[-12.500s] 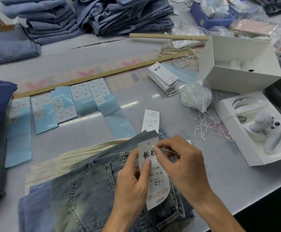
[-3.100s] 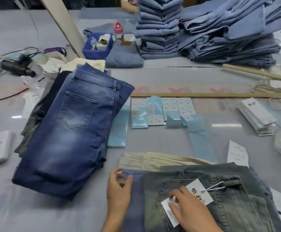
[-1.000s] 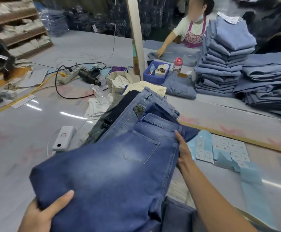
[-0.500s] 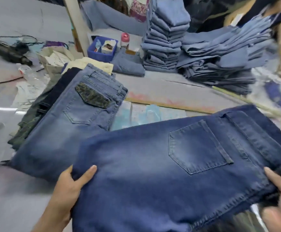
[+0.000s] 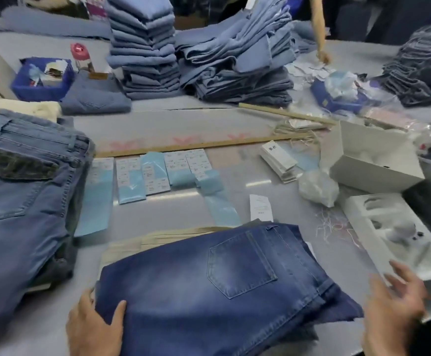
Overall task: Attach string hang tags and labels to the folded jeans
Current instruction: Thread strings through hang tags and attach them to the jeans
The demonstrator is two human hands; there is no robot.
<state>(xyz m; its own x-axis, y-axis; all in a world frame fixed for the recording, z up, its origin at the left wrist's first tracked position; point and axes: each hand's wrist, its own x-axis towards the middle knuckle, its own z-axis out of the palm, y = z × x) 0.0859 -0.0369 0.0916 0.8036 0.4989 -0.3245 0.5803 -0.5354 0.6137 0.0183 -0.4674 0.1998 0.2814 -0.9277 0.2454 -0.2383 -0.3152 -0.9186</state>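
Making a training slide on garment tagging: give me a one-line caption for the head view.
Left hand grips dark folded jeans on the table, right hand open beside them.

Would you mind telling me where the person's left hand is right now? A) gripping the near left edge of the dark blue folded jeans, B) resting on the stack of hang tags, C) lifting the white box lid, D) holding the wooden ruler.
A: the left hand grips the near left edge of the dark blue folded jeans, thumb on top of the denim, far from the hang tags.
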